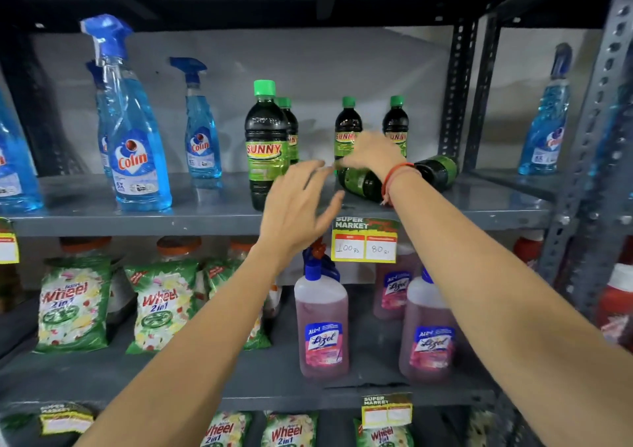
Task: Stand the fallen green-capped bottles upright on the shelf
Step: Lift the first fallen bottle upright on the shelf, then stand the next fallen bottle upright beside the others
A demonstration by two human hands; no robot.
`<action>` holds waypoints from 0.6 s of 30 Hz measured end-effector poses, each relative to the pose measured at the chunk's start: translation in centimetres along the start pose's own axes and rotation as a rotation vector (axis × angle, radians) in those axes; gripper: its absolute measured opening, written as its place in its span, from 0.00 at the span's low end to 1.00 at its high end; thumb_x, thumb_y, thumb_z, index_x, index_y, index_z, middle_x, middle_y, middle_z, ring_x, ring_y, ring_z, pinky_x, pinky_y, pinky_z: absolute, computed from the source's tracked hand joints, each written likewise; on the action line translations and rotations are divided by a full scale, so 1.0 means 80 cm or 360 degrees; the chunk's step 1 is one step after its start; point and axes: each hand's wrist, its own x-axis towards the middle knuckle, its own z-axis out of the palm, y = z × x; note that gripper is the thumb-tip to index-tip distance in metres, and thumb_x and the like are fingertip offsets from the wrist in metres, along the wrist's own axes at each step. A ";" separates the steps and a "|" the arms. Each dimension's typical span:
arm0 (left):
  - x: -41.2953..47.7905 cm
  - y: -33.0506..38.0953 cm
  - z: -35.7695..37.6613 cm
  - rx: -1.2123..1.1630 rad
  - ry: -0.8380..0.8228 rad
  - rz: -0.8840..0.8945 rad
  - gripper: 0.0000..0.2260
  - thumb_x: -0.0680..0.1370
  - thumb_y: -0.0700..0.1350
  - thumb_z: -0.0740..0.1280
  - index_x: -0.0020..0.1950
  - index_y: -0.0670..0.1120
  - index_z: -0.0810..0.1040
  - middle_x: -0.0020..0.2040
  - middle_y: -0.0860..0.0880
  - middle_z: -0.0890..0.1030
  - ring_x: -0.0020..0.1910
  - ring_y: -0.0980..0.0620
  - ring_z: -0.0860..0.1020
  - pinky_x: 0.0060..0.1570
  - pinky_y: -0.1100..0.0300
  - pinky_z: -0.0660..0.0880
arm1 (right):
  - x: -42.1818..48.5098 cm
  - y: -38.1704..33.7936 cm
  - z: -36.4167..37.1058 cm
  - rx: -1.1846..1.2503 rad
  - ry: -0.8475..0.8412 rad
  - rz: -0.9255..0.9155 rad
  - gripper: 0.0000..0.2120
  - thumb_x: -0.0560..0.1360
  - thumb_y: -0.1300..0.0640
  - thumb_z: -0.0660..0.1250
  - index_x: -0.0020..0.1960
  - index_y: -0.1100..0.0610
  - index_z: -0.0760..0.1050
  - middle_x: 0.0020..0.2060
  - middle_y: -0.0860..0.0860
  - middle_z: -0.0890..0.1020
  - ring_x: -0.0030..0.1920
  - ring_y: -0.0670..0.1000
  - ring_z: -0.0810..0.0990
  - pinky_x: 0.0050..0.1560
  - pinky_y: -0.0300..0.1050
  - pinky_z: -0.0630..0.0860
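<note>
Two dark green-capped bottles lie on their sides on the grey shelf (205,213): one (361,182) just behind my right wrist, another (438,169) further right. Several stand upright: a large one (265,145) in front, one (291,131) behind it, and two (347,124) (395,121) at the back. My right hand (371,153) hovers over the nearer fallen bottle's neck end, fingers loosely curled, nothing clearly gripped. My left hand (296,203) is open with fingers spread, in front of the shelf edge beside the large upright bottle.
Blue spray bottles (137,138) stand left on the same shelf, another (544,121) in the neighbouring bay. A price tag (364,241) hangs from the shelf edge. Below are pink cleaner bottles (322,330) and green detergent packets (72,306). A metal upright (455,93) bounds the right.
</note>
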 end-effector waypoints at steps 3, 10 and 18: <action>0.015 0.017 0.018 -0.0021 -0.0192 -0.0026 0.24 0.77 0.55 0.54 0.55 0.38 0.79 0.52 0.41 0.82 0.50 0.41 0.79 0.43 0.49 0.76 | 0.003 0.009 0.010 -0.0258 -0.0301 0.0049 0.25 0.65 0.40 0.72 0.52 0.58 0.76 0.54 0.57 0.81 0.43 0.57 0.77 0.43 0.45 0.73; -0.005 0.015 0.044 0.0245 -0.0490 -0.0245 0.32 0.77 0.61 0.42 0.43 0.44 0.80 0.37 0.45 0.82 0.34 0.45 0.78 0.28 0.57 0.67 | -0.003 0.024 0.008 -0.0005 -0.0153 0.0143 0.33 0.62 0.45 0.77 0.61 0.61 0.74 0.55 0.55 0.78 0.51 0.56 0.78 0.44 0.44 0.73; -0.010 0.019 0.046 0.0239 -0.0362 -0.0212 0.29 0.78 0.58 0.44 0.33 0.44 0.77 0.30 0.46 0.79 0.28 0.45 0.76 0.27 0.59 0.59 | -0.007 0.027 0.000 0.1222 0.0204 0.0143 0.23 0.63 0.50 0.78 0.49 0.60 0.74 0.46 0.55 0.80 0.46 0.53 0.80 0.38 0.40 0.74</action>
